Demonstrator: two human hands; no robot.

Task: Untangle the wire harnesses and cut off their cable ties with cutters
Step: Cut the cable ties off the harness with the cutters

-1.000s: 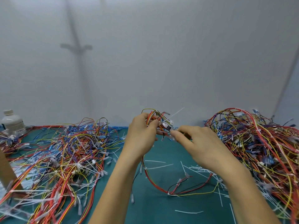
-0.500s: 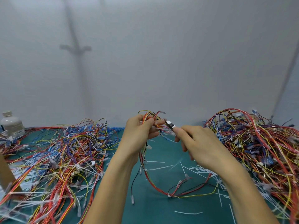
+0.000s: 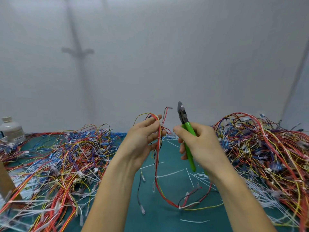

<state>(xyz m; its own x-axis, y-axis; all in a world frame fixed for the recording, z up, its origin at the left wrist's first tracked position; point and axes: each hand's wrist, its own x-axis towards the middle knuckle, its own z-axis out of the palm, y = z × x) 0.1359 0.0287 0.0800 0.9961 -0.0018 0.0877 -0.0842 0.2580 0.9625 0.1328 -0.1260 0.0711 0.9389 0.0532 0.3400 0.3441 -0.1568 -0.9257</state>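
Right hand (image 3: 200,144) aloft — cutters (image 3: 183,117) upright

White plastic bottle (image 3: 11,129): far left of left hand (image 3: 142,141), by wall, upright, ribbed cap on, label band low on body, print too small to read.
Brown cardboard-like slab (image 3: 7,180): far left, lower than bottle, leaning, cut by frame edge.
Teal mat (image 3: 167,220): covers worktop, seen between and below left hand and right hand (image 3: 200,144).
Pale grey wall (image 3: 167,56): behind and above hands, plain.
Blurred cross-shaped shadow (image 3: 77,51): on wall, up and left of left hand.
Dark slanted seam (image 3: 297,72): far upper right of right hand.
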